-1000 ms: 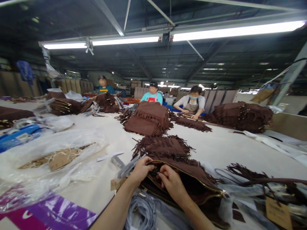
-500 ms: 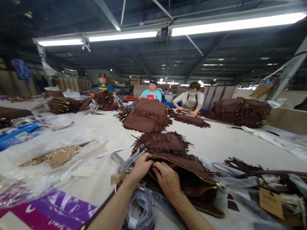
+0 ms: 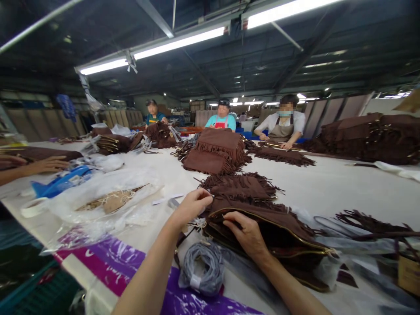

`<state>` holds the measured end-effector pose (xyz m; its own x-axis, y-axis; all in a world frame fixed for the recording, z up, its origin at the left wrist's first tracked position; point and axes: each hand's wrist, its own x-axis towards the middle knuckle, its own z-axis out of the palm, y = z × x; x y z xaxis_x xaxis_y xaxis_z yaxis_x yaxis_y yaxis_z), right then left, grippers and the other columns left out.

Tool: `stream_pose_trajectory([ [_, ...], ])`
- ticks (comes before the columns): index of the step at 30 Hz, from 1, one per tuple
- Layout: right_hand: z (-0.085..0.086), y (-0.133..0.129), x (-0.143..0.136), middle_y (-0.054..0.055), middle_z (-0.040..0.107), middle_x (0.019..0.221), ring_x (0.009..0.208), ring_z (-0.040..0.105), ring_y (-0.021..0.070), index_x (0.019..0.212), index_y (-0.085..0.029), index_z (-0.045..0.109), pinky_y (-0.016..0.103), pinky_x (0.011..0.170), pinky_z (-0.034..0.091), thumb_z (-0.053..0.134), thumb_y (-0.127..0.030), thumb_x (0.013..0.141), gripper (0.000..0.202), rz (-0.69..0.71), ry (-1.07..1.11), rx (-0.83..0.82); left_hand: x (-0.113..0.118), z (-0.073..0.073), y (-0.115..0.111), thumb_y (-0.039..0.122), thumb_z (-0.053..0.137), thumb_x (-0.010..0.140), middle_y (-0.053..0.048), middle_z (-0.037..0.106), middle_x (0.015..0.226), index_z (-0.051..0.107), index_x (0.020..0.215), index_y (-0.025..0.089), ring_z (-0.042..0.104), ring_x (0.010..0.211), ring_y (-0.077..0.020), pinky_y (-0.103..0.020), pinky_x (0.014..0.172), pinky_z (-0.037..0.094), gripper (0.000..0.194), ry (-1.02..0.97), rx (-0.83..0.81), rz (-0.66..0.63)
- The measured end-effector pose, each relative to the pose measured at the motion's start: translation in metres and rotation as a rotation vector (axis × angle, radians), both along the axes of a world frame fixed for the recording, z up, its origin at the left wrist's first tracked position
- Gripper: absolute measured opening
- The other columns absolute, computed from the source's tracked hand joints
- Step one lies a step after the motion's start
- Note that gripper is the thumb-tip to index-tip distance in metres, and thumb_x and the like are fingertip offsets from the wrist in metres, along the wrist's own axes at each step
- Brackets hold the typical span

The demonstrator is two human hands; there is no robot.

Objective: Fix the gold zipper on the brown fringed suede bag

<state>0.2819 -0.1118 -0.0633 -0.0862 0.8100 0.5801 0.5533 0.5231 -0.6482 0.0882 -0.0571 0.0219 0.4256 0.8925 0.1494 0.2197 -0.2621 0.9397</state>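
Note:
A dark brown bag lies in front of me, its gold zip undone and its mouth gaping. My left hand is at the bag's far left corner, fingertips pinched together; what they hold is too small to make out. At the left end of the mouth, my right hand has its thumb and fingers closed on the bag's edge. A coil of grey plastic-wrapped strap sits just below, between my forearms. Behind the bag lies a fringed brown piece.
Stacked fringed brown bags stand mid-table, with a larger pile at right. A clear plastic bag of tags, a blue tape dispenser and purple packaging lie left. Three co-workers sit opposite; another person's hands show at far left.
The view has turned left, bringing another person's hands in. My left hand has shifted off the zip edge towards the corner. My right hand's fingers have come up out of the bag's mouth.

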Motion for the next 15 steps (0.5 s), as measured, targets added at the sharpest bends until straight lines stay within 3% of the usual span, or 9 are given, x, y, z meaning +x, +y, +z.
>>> stream_pose_trajectory([
  [3, -0.004, 0.001, 0.003, 0.004, 0.071, 0.084, 0.079, 0.064, 0.0226, 0.085, -0.023, 0.067, 0.031, 0.075, 0.05, 0.054, -0.034, 0.091, 0.018, 0.022, 0.008, -0.022, -0.022, 0.013, -0.027, 0.024, 0.064, 0.068, 0.001, 0.06, 0.069, 0.063, 0.073, 0.021, 0.051, 0.07, -0.0188, -0.027, 0.068, 0.037, 0.006, 0.343, 0.156, -0.017],
  [5, -0.005, 0.002, 0.003, 0.003, 0.07, 0.082, 0.077, 0.064, 0.022, 0.083, -0.023, 0.067, 0.03, 0.074, 0.049, 0.054, -0.034, 0.091, 0.018, 0.05, 0.01, -0.031, -0.032, 0.009, -0.049, 0.019, 0.062, 0.069, -0.001, 0.063, 0.077, 0.063, 0.079, 0.022, 0.054, 0.075, -0.0208, -0.028, 0.071, 0.037, 0.011, 0.534, 0.277, -0.073],
  [7, -0.004, 0.002, 0.002, 0.003, 0.07, 0.082, 0.077, 0.063, 0.0219, 0.082, -0.023, 0.067, 0.03, 0.073, 0.049, 0.054, -0.034, 0.09, 0.019, 0.073, 0.014, -0.033, -0.04, -0.003, -0.069, 0.016, 0.06, 0.07, -0.004, 0.065, 0.091, 0.062, 0.087, 0.024, 0.056, 0.085, -0.023, -0.029, 0.075, 0.038, 0.019, 0.598, 0.354, -0.077],
  [11, -0.002, 0.001, 0.001, 0.003, 0.068, 0.081, 0.077, 0.062, 0.0212, 0.08, -0.023, 0.066, 0.03, 0.073, 0.048, 0.052, -0.033, 0.091, 0.02, 0.105, 0.022, -0.032, -0.055, -0.027, -0.086, 0.027, 0.051, 0.083, -0.006, 0.064, 0.086, 0.055, 0.085, 0.022, 0.058, 0.081, -0.0239, -0.031, 0.071, 0.038, 0.007, 0.758, 0.327, 0.27],
  [12, -0.002, 0.0, 0.001, 0.003, 0.068, 0.081, 0.076, 0.062, 0.0209, 0.08, -0.023, 0.066, 0.03, 0.073, 0.048, 0.052, -0.032, 0.091, 0.02, 0.114, 0.019, -0.032, -0.058, -0.031, -0.086, 0.031, 0.047, 0.087, -0.006, 0.064, 0.081, 0.054, 0.082, 0.022, 0.059, 0.077, -0.0241, -0.031, 0.068, 0.037, 0.013, 0.821, 0.287, 0.344],
  [15, -0.001, -0.001, 0.0, 0.002, 0.067, 0.08, 0.076, 0.061, 0.0203, 0.078, -0.023, 0.065, 0.029, 0.072, 0.047, 0.051, -0.03, 0.09, 0.02, 0.135, 0.002, -0.031, -0.062, -0.043, -0.082, 0.035, 0.044, 0.09, -0.007, 0.065, 0.075, 0.054, 0.079, 0.021, 0.062, 0.075, -0.0265, -0.031, 0.065, 0.036, 0.02, 0.995, 0.174, 0.4],
])
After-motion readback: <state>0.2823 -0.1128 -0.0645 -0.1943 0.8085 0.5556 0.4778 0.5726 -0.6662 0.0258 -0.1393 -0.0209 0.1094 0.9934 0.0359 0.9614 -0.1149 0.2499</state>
